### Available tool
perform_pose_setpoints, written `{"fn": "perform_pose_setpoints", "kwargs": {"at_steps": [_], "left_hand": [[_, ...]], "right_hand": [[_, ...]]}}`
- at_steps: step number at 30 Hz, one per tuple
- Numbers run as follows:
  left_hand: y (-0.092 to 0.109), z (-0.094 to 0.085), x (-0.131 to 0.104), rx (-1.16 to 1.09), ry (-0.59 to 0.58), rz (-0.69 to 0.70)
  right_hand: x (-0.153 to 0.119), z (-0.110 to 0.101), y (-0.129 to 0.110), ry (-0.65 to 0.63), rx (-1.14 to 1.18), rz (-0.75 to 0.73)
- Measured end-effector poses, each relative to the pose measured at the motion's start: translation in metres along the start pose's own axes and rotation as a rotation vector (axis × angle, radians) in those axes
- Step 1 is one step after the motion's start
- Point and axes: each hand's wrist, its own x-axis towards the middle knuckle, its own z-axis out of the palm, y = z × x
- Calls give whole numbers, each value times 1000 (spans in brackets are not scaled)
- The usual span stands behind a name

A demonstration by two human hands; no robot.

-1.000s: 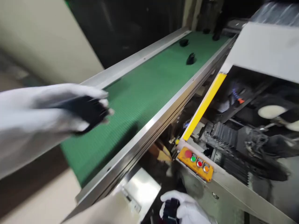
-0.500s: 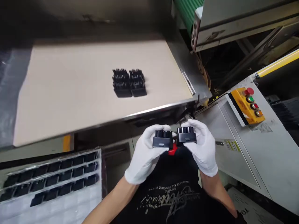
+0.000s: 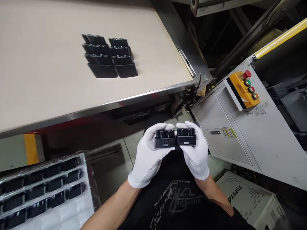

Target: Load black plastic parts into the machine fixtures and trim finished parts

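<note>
Here your left hand [image 3: 147,156] and right hand [image 3: 195,153], in white knit gloves, each clamp a ribbed black plastic block: left block [image 3: 165,139] and right block [image 3: 185,137] touch side by side. At 11 o'clock, matching blocks [image 3: 109,56] sit on the matte beige surface [image 3: 48,80].

The left hand [image 3: 147,156] and right hand [image 3: 195,153] sit side by side, each gripping one black ribbed plastic housing: the left housing [image 3: 165,139] and the right housing [image 3: 185,137] touch end to end between them. Beyond the hands and to their left, a cluster of black plastic housings [image 3: 109,56] lies on the beige steel-edged table [image 3: 48,95]. Left of and nearer than the left hand stands a clear compartmented tray [image 3: 45,191] with more parts in it. Right of the right hand is a yellow push-button box [image 3: 243,89] on a grey machine cabinet [image 3: 263,137].
</note>
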Motion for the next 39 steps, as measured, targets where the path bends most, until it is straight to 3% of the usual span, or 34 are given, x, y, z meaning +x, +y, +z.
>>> {"fn": "perform_pose_setpoints", "kwargs": {"at_steps": [6,15,20,24,33,39], "left_hand": [[-8,2,13,-28,-38,-33],[-20,3,19,-65,-79,-109],[-20,9,27,-48,-115,-81],[-11,23,36,-30,-168,-61],[31,75,60,-115,-308,29],[47,86,73,-189,-361,-8]], "right_hand": [[2,-4,13,86,47,58],[9,-12,12,62,76,71],[15,-16,7,58,74,39],[25,-16,-10,56,82,-28],[53,-10,-75,62,-18,-213],[68,0,-91,64,2,-253]]}}
